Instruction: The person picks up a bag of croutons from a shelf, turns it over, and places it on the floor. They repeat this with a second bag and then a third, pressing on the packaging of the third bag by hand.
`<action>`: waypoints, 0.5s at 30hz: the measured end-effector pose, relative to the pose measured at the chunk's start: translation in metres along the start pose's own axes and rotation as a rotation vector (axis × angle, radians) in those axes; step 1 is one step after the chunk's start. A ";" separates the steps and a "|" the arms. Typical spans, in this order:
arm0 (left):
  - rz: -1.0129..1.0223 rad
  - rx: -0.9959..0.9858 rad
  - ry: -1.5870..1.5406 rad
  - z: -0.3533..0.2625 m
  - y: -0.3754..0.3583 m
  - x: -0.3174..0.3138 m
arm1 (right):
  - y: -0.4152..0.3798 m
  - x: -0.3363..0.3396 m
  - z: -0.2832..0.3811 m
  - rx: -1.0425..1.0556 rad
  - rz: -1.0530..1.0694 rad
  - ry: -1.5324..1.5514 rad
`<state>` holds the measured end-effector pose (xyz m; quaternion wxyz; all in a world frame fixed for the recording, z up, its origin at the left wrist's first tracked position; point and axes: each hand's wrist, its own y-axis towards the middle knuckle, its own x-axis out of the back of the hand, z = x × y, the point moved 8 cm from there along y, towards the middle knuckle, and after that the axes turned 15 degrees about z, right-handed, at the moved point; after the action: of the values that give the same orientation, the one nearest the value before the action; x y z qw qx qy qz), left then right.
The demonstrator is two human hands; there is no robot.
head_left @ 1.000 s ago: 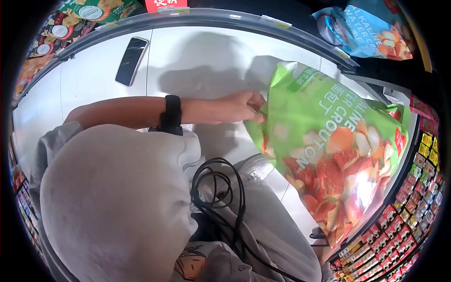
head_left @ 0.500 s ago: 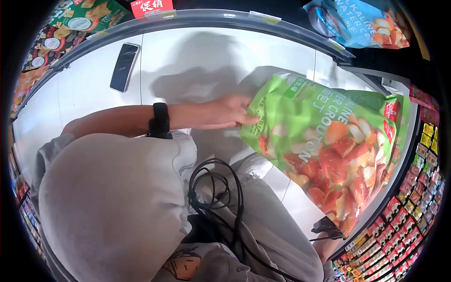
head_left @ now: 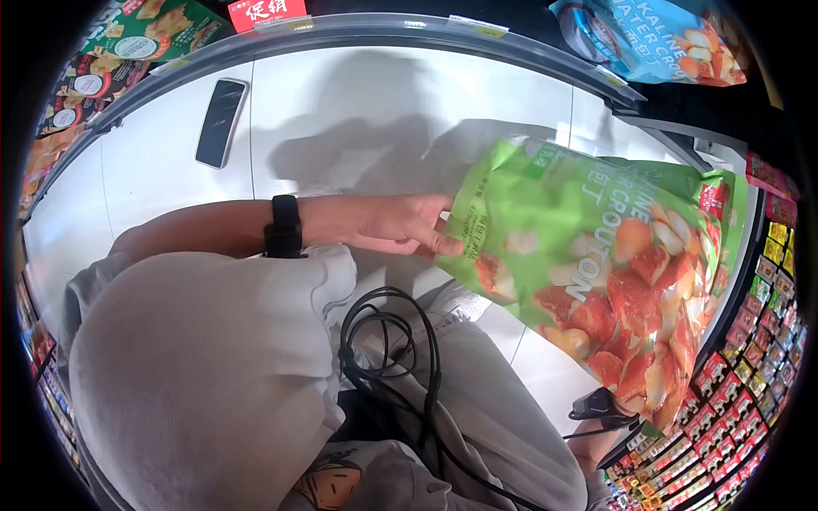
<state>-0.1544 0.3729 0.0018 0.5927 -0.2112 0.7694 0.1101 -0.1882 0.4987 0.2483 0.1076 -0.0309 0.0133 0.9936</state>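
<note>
My left hand (head_left: 409, 226), a black band on its wrist, pinches the left edge of a large green bag of croutons (head_left: 588, 247) with the thumb on the front. Pictures of red and white bread pieces cover the lower part of the bag. More green packaging shows behind its upper right side. At the lower right, my right forearm (head_left: 595, 447) reaches up behind the bag's bottom corner, beside a small black device (head_left: 601, 409). The bag hides the fingers of my right hand.
A phone (head_left: 221, 123) lies on the white tiled floor (head_left: 179, 183). Shelf edges curve around, with a blue bag (head_left: 656, 43) at top right and green snack bags (head_left: 153, 34) at top left. Black cables (head_left: 388, 332) rest on my lap. Small packages (head_left: 724, 400) line the right side.
The green bag has shifted slightly right and down, and its front has tilted a little. My left hand has turned slightly, with its thumb lower on the bag's edge.
</note>
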 end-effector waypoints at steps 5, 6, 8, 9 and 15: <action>0.057 -0.002 0.045 -0.003 0.001 -0.006 | 0.006 -0.002 0.003 0.017 0.070 0.052; 0.034 0.012 0.046 -0.003 0.000 -0.005 | 0.006 -0.002 0.003 0.018 0.071 0.063; 0.015 0.001 0.035 -0.006 -0.001 -0.003 | 0.006 0.000 0.002 0.016 0.056 0.076; -0.005 -0.014 0.026 -0.007 -0.002 -0.001 | 0.004 0.003 0.000 0.011 0.033 0.084; -0.086 -0.081 0.092 -0.023 -0.006 0.007 | -0.025 0.054 -0.020 -0.077 -0.506 0.233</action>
<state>-0.1733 0.3569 0.0021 0.5517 -0.2727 0.7810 0.1060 -0.2340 0.5343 0.2245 0.3487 -0.1514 -0.0204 0.9247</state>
